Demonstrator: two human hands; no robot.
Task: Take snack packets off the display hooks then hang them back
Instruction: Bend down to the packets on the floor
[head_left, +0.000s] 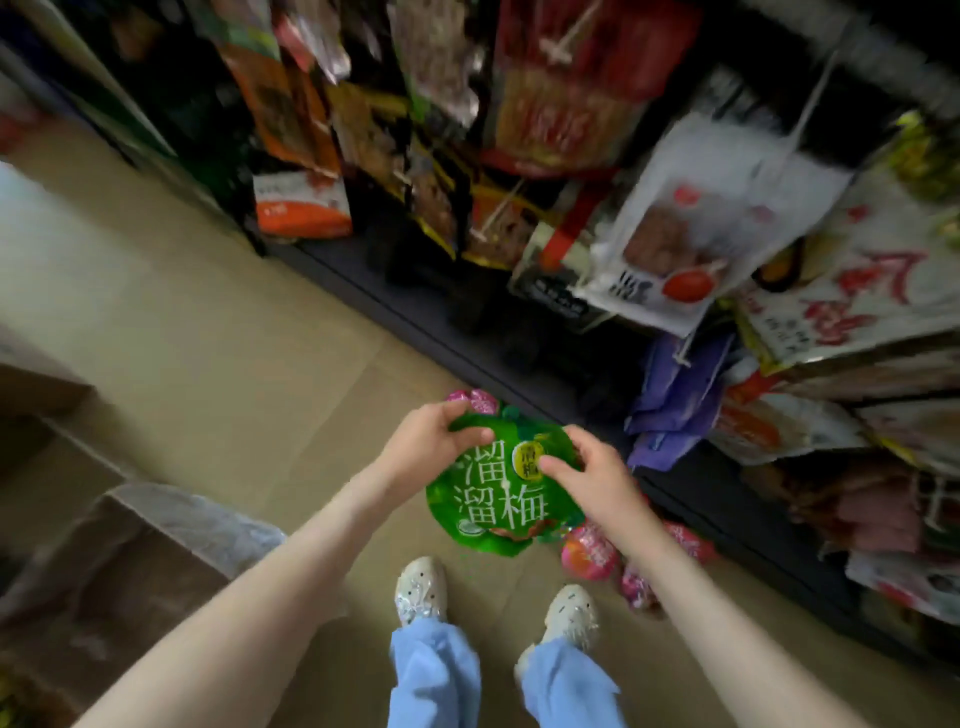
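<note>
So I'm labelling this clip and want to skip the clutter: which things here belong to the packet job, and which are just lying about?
Part of the job:
- green packet, pinched by left hand and right hand
- white packet and its neighbours hanging on the rack
- pink packets on the floor, probably

Just lying about:
- cardboard box
- the person's shoes

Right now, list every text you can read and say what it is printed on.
"溜溜梅": large white characters on the green packet, gripped by the left hand and the right hand.
Yellow round badge on that packet: too blurred to read.
Red characters on the white packet at far right: blurred, unreadable.
Black characters on the white hanging packet: blurred, unreadable.
Other hanging packets: all blurred.
</note>
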